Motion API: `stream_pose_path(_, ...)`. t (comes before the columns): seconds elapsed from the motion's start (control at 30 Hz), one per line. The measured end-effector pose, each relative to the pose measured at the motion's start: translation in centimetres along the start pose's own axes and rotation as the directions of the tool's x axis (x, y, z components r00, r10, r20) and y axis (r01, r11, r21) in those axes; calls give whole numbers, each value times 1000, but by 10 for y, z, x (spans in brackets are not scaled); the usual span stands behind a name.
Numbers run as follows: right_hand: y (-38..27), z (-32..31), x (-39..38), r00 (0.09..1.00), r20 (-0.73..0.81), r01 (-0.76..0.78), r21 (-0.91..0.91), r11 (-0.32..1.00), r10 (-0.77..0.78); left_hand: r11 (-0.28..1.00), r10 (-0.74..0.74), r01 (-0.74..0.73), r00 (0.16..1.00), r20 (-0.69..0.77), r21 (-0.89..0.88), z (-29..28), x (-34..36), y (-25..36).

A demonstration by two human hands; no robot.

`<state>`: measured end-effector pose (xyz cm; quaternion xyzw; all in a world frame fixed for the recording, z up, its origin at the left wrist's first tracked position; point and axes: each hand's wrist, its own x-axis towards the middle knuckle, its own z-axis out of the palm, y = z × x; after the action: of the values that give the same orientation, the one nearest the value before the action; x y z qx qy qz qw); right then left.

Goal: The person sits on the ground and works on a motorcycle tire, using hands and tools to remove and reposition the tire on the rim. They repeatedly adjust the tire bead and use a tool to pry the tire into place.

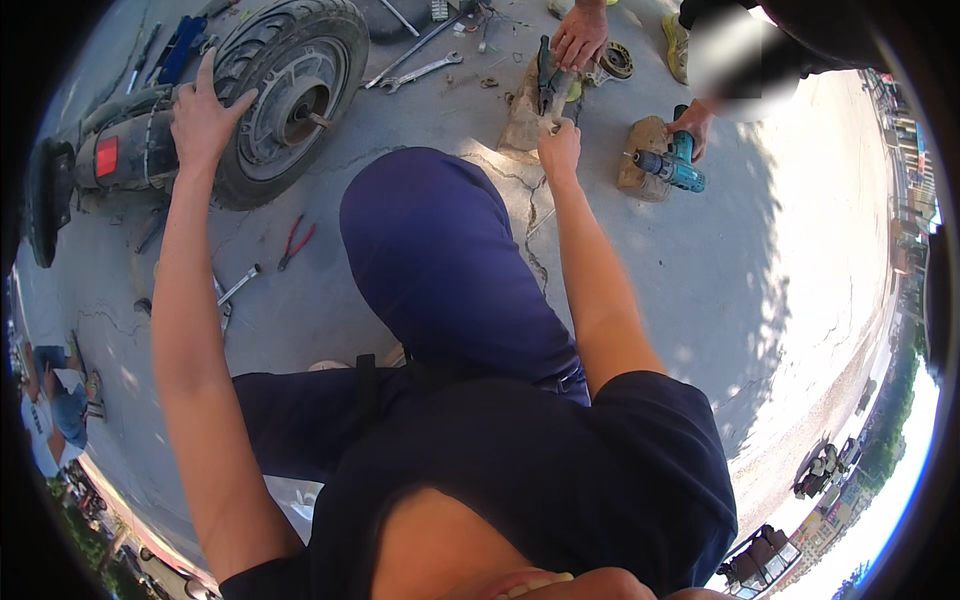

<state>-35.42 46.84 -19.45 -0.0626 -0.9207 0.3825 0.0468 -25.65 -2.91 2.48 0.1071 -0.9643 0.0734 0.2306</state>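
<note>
My left hand (pixel 205 115) is raised over the rear housing (pixel 135 150) beside the scooter wheel (pixel 295 110), fingers spread, holding nothing; whether it touches them I cannot tell. My right hand (pixel 558 148) is closed on a small pale piece (pixel 558 110) at a rough stone block (pixel 520 130). A co-worker's hand (pixel 582 35) reaches over the dark pliers (pixel 545 70) just above it. That person's other hand (pixel 697 130) holds a teal cordless drill (pixel 675 165) over a second block (pixel 635 145). A round metal part (pixel 617 60) lies behind.
Wrenches (pixel 420 70), red-handled pliers (pixel 295 245) and more tools lie on the cracked pavement (pixel 700 300) around my bent knee. The co-worker's shoe (pixel 675 50) is at upper right. Another person (pixel 60 400) is at the far left; vehicles (pixel 825 465) stand at the far right.
</note>
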Motion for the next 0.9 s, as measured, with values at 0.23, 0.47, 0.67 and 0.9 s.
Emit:
stream_pose_path(0.23,-22,12,46,992,-69,-117,-260,958,103,990,-125,131,984,131,-43,-12,0,5)
stream_pose_path(0.47,-32,21,89,987,-32,-159,-397,904,160,990,-123,130,983,136,-47,-14,10,18)
stream_pose_path(0.67,-25,32,111,993,20,-101,-326,940,114,988,-121,129,989,85,-83,-11,1,6)
stream_pose_path(0.9,27,8,118,935,-131,-327,36,945,328,991,-88,97,992,93,-94,-18,3,18)
